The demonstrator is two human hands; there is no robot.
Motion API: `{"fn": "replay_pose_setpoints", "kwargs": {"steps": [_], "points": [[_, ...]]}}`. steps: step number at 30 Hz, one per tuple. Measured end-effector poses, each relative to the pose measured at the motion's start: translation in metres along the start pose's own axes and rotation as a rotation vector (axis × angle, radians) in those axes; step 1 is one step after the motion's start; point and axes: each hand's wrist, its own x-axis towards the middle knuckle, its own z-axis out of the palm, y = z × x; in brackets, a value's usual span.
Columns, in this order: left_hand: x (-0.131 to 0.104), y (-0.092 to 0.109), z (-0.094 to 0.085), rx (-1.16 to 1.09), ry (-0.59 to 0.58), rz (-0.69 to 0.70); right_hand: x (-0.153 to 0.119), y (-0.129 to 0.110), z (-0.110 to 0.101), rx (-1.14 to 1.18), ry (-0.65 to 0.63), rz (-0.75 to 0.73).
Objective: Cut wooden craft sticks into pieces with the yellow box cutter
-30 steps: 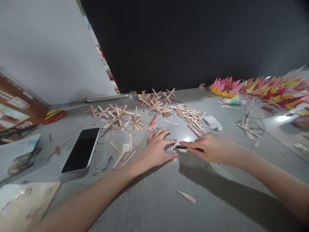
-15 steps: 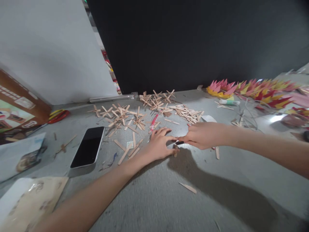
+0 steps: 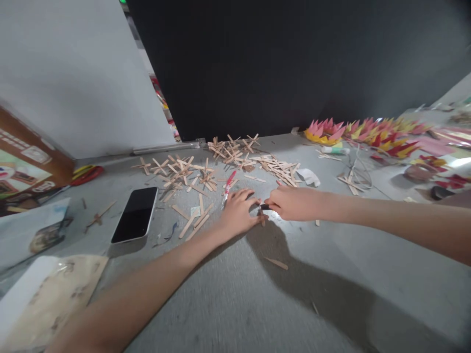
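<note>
Near the middle of the grey table, my left hand (image 3: 239, 212) pinches a small wooden stick piece (image 3: 263, 219) between thumb and fingers, its lower end showing below the thumb. From the right, my right hand (image 3: 290, 202) is closed around a dark, slim tool (image 3: 265, 207), whose tip meets the stick piece. Most of the tool is hidden in the fist. A red-capped clear tube (image 3: 229, 182) lies just beyond my left hand. Several loose sticks (image 3: 195, 221) lie left of it, and a cut, pointed piece (image 3: 276, 263) lies nearer to me.
Crossed sticks (image 3: 176, 171) and a pile of flat sticks (image 3: 279, 169) spread behind the hands. A phone (image 3: 135, 214) and a patterned packet (image 3: 69, 294) are at left. Pink and yellow paper crowns (image 3: 326, 132), a glue tube (image 3: 336, 150) and cables (image 3: 358, 171) lie at right.
The view has shifted, so the table items appear slightly moved. Both hands stay together at the small stick piece, with the tool still in my right hand.
</note>
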Motion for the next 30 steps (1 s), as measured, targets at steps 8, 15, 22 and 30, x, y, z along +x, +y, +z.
{"fn": "replay_pose_setpoints", "kwargs": {"steps": [8, 15, 22, 30], "points": [[0.011, -0.020, -0.016, -0.080, -0.228, 0.101, 0.007, -0.005, -0.016, -0.204, 0.022, -0.277], [0.012, -0.025, -0.025, -0.112, -0.273, 0.114, 0.005, 0.023, -0.014, -0.391, 0.074, -0.451], [0.011, -0.020, -0.029, -0.125, -0.287, 0.112, 0.004, 0.039, -0.007, -0.235, 0.130, -0.387], [0.010, -0.021, -0.028, -0.107, -0.280, 0.109, 0.005, 0.038, 0.001, -0.132, 0.141, -0.366]]}}
